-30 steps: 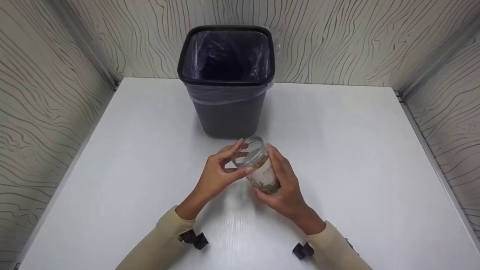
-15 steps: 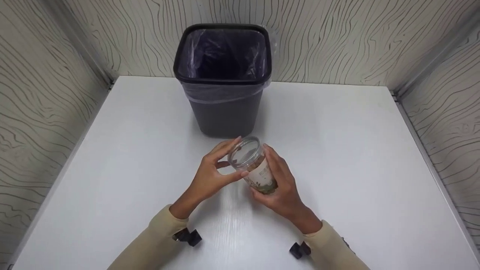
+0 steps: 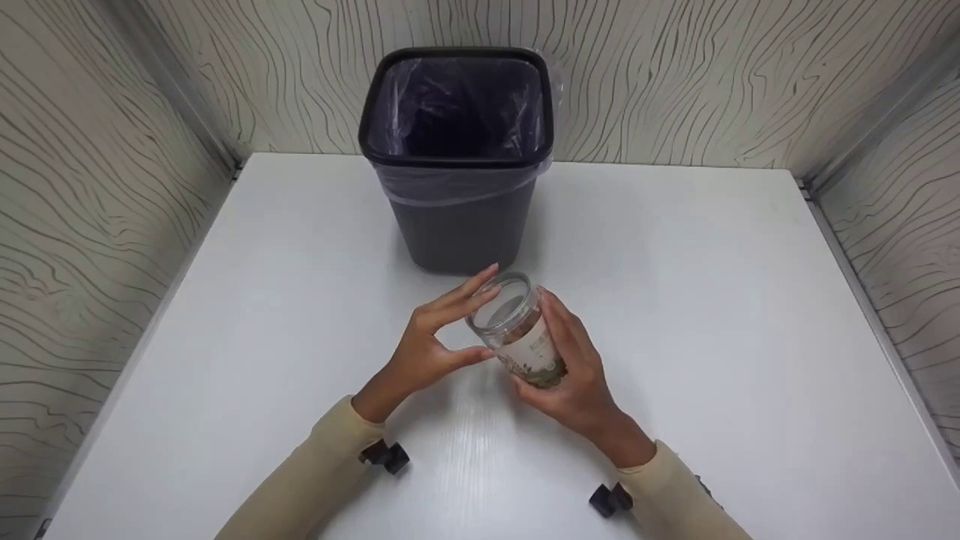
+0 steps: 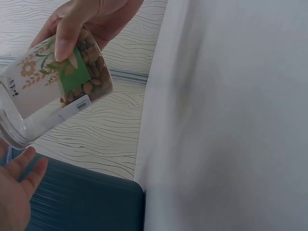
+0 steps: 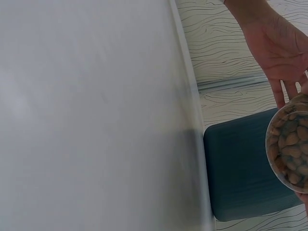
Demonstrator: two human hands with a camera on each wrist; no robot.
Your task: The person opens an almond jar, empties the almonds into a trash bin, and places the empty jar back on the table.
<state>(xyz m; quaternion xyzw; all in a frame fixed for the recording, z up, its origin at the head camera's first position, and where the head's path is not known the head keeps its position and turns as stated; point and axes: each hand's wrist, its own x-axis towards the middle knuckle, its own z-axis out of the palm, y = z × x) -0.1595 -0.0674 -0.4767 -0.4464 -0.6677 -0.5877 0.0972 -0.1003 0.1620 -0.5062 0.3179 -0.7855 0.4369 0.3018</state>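
Observation:
A clear plastic jar (image 3: pixel 531 346) with a white and green label is tilted in front of me, its lidded end toward the upper left. Brown almonds (image 4: pixel 97 72) show through its base end. My right hand (image 3: pixel 579 375) grips the jar's body, thumb on the near side and fingers along the right side. Around the lid (image 3: pixel 498 306), my left hand (image 3: pixel 429 339) is spread with its fingers extended and thumb tip at the rim. In the right wrist view, the jar's round base (image 5: pixel 291 149) hides part of the left hand's fingers.
Beyond the jar stands a dark grey trash bin (image 3: pixel 465 225) lined with a clear plastic bag (image 3: pixel 442 187). The white table (image 3: pixel 697 315) is enclosed by wood-grain patterned panels (image 3: pixel 675 82) at the back and sides.
My left fingers have straightened and opened away from the lid's edge, their tips now reaching over its far side. The right hand keeps its grip on the jar.

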